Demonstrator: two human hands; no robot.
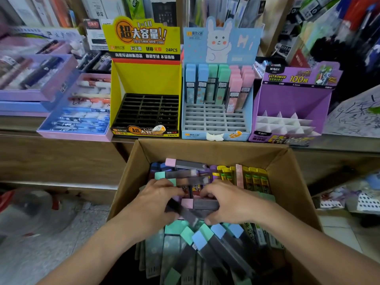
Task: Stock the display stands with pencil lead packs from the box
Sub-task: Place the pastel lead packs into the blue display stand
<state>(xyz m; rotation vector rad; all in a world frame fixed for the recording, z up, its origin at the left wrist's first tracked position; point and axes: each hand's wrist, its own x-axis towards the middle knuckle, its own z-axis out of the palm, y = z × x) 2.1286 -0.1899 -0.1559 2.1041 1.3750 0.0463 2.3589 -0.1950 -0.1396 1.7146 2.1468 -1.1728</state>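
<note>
Cardboard box [205, 153], fingers [206, 193] around pink-capped pack [198, 203]

1. Box [216, 153], centre of the frame: plain brown cardboard, matt and unprinted.
2. Lead packs [189, 164], inside the box: smooth, smoky translucent plastic cases with opaque pastel plastic caps.
3. Yellow stand [144, 77], upper centre: printed card with a slight sheen; its black tray [148, 112] is a moulded plastic grid.
4. Blue stand [222, 46]: matt printed card; grey tray [213, 122] of moulded plastic.
5. Purple stand [292, 97], right: printed card; white dividers [281, 122] of folded card.
6. Shelf [51, 157], left: brown, wood-look, matt.
7. Floor [88, 214], lower left: hard, speckled, stone-like.
</note>
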